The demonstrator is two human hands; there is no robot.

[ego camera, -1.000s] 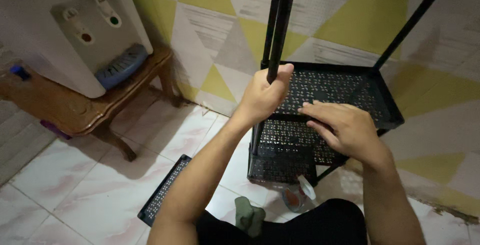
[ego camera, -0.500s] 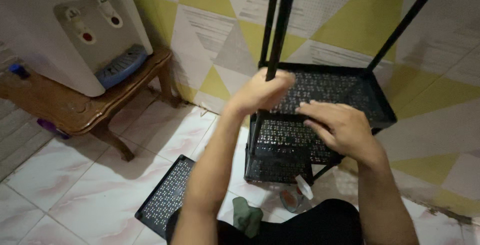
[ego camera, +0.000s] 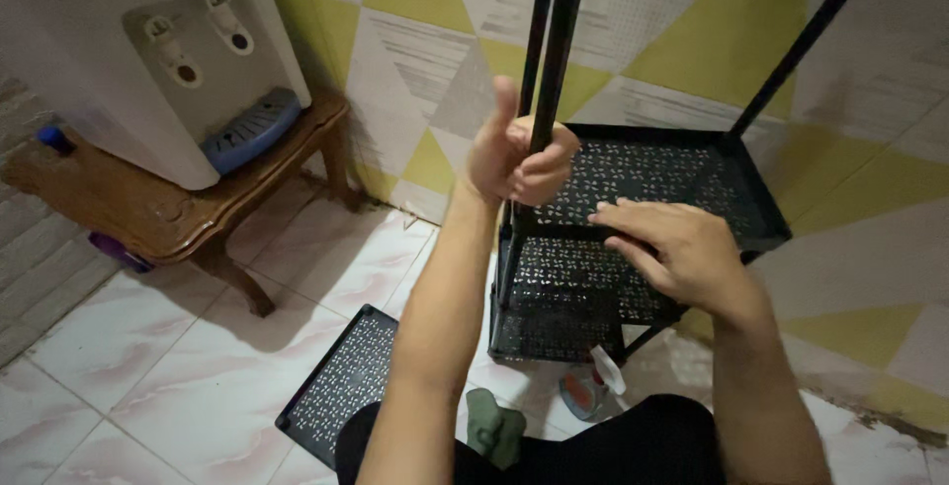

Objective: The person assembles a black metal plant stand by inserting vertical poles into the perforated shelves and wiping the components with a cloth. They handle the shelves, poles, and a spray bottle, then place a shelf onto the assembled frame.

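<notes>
Two hands on it: left hand (ego camera: 516,157) clamped round the black pole (ego camera: 550,80), right hand (ego camera: 674,248) open, flat, steadying the perforated shelf (ego camera: 682,174).

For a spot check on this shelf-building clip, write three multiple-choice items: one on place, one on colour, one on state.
1. Where does the loose perforated shelf panel lie?
A. on the tiled floor
B. on the wooden stool
C. against the wall

2. What colour is the metal rack?
A. white
B. black
C. yellow

3. What is the left hand doing?
A. lying flat on the floor
B. hanging open in the air
C. gripping an upright black pole

Answers:
1 A, the panel rests flat on the floor tiles below the left forearm.
2 B, trays and posts are all black.
3 C, its fingers wrap the pole with the thumb up, while the right hand lies flat on a rack tray.
</notes>
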